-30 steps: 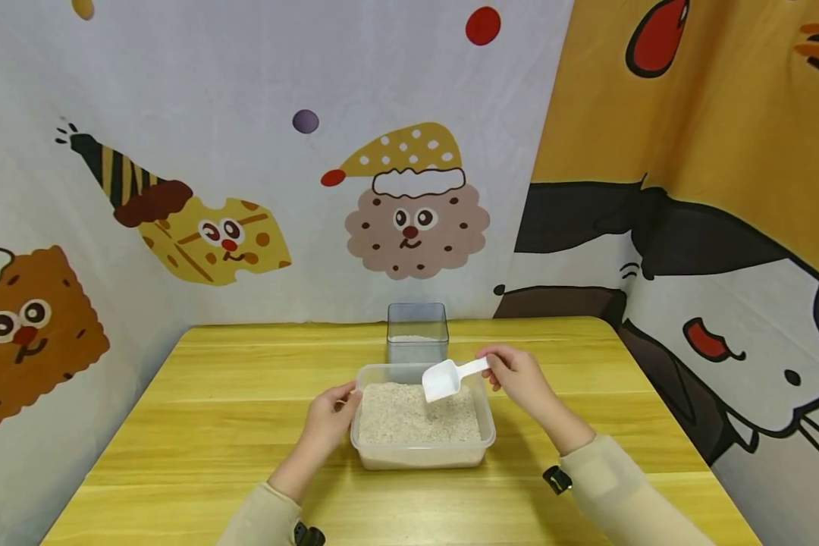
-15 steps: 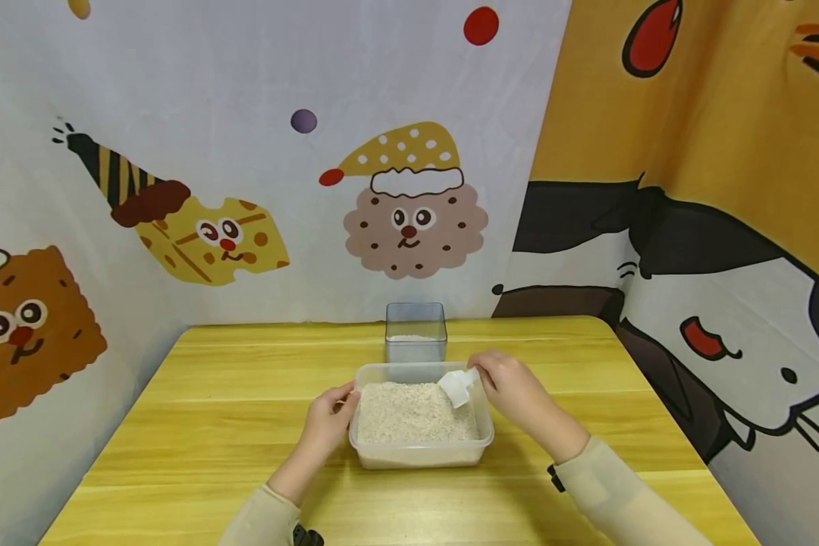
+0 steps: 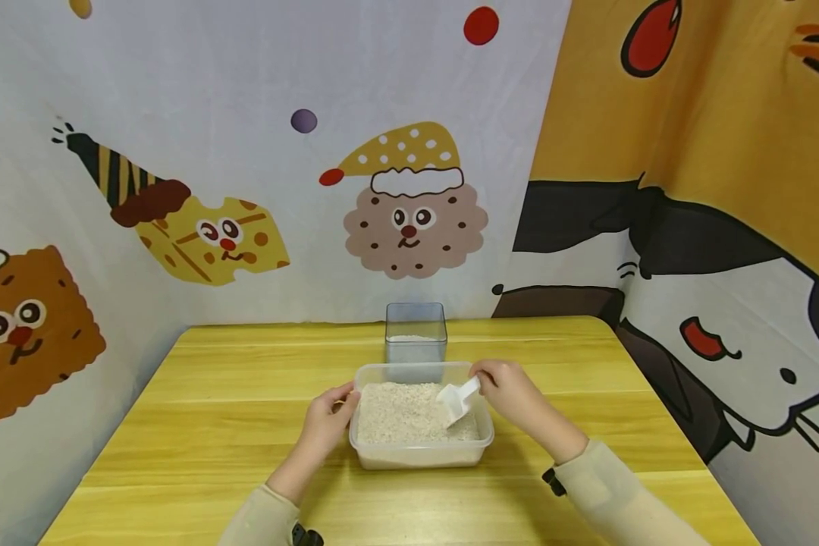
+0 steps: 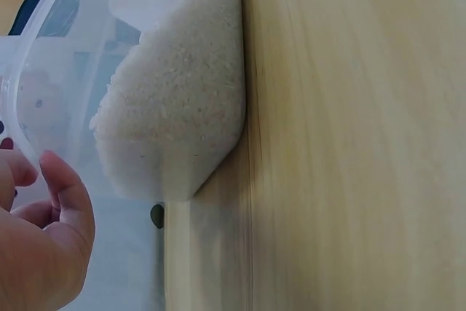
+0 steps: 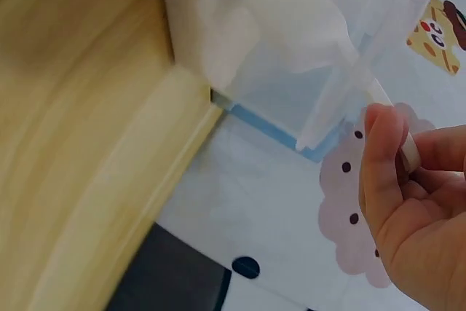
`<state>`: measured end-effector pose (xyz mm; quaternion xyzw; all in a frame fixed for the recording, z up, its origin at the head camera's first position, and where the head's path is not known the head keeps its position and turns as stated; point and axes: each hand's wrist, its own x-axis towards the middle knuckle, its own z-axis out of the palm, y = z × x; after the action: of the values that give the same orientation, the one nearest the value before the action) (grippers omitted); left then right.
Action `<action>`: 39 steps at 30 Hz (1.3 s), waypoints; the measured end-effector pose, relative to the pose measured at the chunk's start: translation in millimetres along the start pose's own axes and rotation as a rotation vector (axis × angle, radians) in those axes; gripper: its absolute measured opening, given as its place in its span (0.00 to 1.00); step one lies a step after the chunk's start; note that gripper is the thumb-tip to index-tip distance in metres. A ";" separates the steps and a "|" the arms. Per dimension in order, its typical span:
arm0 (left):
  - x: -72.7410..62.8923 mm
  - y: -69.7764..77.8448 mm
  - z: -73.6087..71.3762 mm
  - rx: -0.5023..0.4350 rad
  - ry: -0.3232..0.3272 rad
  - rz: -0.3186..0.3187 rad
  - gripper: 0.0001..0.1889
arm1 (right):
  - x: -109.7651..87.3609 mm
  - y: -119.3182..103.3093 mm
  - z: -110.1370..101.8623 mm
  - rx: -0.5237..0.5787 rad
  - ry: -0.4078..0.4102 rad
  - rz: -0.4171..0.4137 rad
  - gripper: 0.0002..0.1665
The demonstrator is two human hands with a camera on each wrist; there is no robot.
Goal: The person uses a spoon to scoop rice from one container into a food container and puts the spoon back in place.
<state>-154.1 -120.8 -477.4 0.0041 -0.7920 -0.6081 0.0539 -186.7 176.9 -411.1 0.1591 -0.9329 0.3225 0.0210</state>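
Observation:
A clear plastic tub (image 3: pixel 419 456) filled with rice (image 3: pixel 399 413) stands on the table. My left hand (image 3: pixel 328 422) pinches its left rim between thumb and fingers; the left wrist view shows that hand (image 4: pixel 47 234) at the rim and the rice (image 4: pixel 178 85) sloping up inside the wall. By its handle, my right hand (image 3: pixel 508 392) grips a white scoop (image 3: pixel 456 402), tilted down over the right part of the tub with its front edge at the rice. In the right wrist view the scoop (image 5: pixel 291 5) is seen partly through the tub's wall.
Directly behind the tub stands a bluish clear container (image 3: pixel 416 349) with some white grains in it. The wooden table (image 3: pixel 246 402) ends at a cartoon-printed cloth (image 3: pixel 300 250) at the back and sides.
The scoop has come down from above the tub's back right, turned, and tilted into the rice. The right hand moved lower with it. The left hand has stayed on the rim.

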 end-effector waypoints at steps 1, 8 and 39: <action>-0.2 -0.1 -0.2 -0.009 -0.001 0.006 0.23 | 0.0 -0.3 1.4 0.049 -0.022 0.035 0.11; 2.6 1.4 0.0 -0.040 -0.009 -0.103 0.22 | 0.4 -3.5 13.5 0.252 -0.073 0.114 0.11; 6.1 0.6 2.0 -0.062 -0.001 -0.165 0.21 | 8.2 -10.2 36.2 0.498 -0.072 0.177 0.12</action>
<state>-160.3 -119.2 -476.8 0.0672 -0.7697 -0.6348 0.0032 -189.0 144.9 -432.5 0.0884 -0.8353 0.5368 -0.0802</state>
